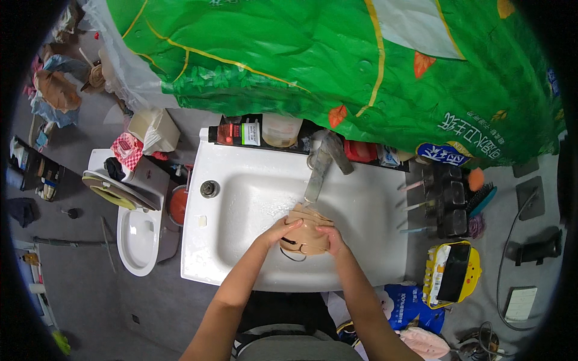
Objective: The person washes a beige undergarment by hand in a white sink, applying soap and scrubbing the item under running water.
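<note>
A wet tan pouch-like item (309, 234) with a thin dark cord is held above the basin of a white washbasin (370, 216). My left hand (279, 231) grips its left side, the thumb lying across the upper face. On the opposite side, my right hand (332, 239) holds the edge with its thumb on top. The item's far end is directly beneath the spout of a metal faucet (318, 173), where a little water seems to run. Its underside and most of my fingers are hidden. Water ripples in the basin left of my hands.
A large green plastic package (271, 54) overhangs the back of the washbasin, above bottles (282, 131) on a ledge. A toilet (140, 230) stands to the left. Toothbrush cups (451, 203) and a yellow holder with a phone (451, 273) are at the right wall.
</note>
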Tool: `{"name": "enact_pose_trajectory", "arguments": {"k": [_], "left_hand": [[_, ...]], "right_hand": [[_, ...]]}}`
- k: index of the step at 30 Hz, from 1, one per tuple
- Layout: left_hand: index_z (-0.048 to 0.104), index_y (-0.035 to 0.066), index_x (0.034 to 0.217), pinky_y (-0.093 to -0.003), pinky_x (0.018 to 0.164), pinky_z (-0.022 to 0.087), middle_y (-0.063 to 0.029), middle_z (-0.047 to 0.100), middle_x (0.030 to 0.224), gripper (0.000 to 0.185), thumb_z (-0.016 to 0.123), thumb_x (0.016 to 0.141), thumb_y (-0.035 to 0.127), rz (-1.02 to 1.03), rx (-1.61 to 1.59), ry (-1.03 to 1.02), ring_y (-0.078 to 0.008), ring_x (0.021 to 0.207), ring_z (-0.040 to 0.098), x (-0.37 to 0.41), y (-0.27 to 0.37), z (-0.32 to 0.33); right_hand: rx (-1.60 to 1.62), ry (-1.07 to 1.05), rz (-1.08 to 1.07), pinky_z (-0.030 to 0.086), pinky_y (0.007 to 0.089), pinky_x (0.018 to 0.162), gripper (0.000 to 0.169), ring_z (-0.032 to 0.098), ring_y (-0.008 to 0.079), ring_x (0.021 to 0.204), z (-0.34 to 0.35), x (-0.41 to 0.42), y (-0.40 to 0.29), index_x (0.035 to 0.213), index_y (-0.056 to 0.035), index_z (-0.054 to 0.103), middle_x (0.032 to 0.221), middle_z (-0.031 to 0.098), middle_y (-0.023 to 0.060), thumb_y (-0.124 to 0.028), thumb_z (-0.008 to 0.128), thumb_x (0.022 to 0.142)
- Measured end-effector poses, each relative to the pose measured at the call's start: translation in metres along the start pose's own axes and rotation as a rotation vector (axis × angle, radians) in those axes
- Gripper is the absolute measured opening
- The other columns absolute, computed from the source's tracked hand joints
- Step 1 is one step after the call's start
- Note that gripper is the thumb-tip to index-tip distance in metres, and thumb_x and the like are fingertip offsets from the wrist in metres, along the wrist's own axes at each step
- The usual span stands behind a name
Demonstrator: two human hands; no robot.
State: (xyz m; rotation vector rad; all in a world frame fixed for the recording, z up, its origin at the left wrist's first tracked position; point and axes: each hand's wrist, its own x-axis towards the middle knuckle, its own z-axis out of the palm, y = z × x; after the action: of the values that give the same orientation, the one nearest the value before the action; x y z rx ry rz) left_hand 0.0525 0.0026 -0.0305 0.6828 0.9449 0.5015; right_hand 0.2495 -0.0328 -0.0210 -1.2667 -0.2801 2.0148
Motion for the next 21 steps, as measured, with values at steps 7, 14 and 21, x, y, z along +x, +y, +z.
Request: {"name": "enact_pose_trajectory", "arguments": {"k": [7, 14, 21], "left_hand": [[0.048, -0.003, 0.103, -0.0275, 0.072, 0.046, -0.0117, 0.057, 0.095, 0.054, 0.072, 0.065, 0.027, 0.222, -0.119, 0.358, -0.0183, 0.081, 0.057, -0.001, 0.001, 0.011], [0.048, -0.004, 0.103, -0.0288, 0.07, 0.046, -0.0124, 0.056, 0.095, 0.051, 0.064, 0.073, 0.034, 0.296, -0.357, 0.547, -0.0177, 0.082, 0.056, 0.0, -0.013, 0.041], [0.044, -0.006, 0.109, -0.0303, 0.078, 0.043, -0.0149, 0.054, 0.099, 0.073, 0.041, 0.076, 0.059, 0.052, -0.383, 0.206, -0.022, 0.087, 0.055, 0.012, -0.018, 0.025]], "right_hand": [[-0.554, 0.496, -0.204, 0.039, 0.0324, 0.085, 0.063, 0.05, 0.02, 0.098, 0.003, 0.026, 0.003, 0.123, -0.0027, 0.032, 0.106, 0.052, 0.0093, -0.031, 0.06, 0.075], [-0.247, 0.007, -0.386, 0.04, 0.0312, 0.084, 0.065, 0.045, 0.0198, 0.101, 0.037, 0.025, 0.043, 0.122, -0.0043, 0.029, 0.112, 0.043, 0.008, -0.025, 0.065, 0.072], [-0.137, 0.144, -0.377, 0.043, 0.0293, 0.078, 0.053, 0.049, 0.0166, 0.095, 0.048, 0.023, 0.052, 0.115, -0.0034, 0.035, 0.106, 0.047, 0.0075, -0.013, 0.062, 0.07]]}}
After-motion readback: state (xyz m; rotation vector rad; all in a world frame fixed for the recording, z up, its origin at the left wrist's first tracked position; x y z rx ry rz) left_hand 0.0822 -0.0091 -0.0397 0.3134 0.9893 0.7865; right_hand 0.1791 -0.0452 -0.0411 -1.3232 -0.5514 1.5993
